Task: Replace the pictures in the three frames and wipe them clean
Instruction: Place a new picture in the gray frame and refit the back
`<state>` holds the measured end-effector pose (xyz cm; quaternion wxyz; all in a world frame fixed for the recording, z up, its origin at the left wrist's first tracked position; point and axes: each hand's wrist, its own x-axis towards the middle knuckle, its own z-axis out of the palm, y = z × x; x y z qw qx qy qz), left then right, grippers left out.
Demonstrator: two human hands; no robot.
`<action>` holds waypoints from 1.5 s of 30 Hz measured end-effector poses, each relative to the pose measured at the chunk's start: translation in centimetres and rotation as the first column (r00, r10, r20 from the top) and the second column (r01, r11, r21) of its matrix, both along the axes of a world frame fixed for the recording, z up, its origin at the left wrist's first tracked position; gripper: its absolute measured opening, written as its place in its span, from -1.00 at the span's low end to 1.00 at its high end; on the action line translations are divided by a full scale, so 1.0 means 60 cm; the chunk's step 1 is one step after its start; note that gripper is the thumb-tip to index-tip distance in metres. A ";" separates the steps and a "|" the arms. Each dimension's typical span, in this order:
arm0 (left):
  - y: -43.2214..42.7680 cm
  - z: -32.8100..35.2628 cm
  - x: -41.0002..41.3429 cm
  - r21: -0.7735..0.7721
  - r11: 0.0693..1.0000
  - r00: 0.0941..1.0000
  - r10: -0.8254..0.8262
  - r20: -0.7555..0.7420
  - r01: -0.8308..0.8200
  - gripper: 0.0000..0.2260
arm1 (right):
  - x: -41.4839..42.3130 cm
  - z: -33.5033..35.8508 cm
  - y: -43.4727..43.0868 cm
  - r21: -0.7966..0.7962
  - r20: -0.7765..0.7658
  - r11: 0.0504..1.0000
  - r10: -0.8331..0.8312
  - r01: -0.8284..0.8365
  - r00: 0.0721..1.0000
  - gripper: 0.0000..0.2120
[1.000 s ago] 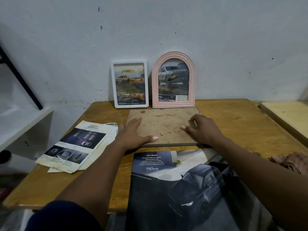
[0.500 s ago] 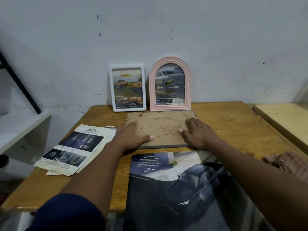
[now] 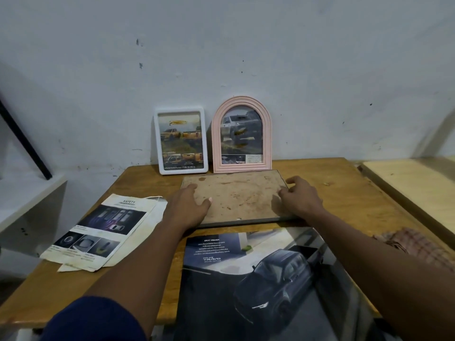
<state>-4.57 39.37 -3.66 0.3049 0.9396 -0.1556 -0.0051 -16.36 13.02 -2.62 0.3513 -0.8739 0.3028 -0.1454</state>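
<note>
Brown face-down frame (image 3: pixel 237 198) lies under left hand (image 3: pixel 189 207), flat, and right hand (image 3: pixel 301 196), fingers loosely bent.

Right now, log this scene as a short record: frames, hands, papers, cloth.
Standing frames: white frame and pink arched frame against the wall
Flat frame: third frame face down, brown backing up
Left hand: rests flat on its left side
Right hand: on its right edge, fingers bent, grip unclear
Papers: safety leaflet at left; car poster nearest
Cloth: checked cloth on the table, right side
</note>
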 end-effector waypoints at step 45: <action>-0.014 0.189 -0.005 -0.694 0.716 0.932 -0.299 -0.205 0.077 -0.34 | -0.014 0.083 0.020 -0.043 -0.076 0.973 0.223 -0.226 0.972 -0.42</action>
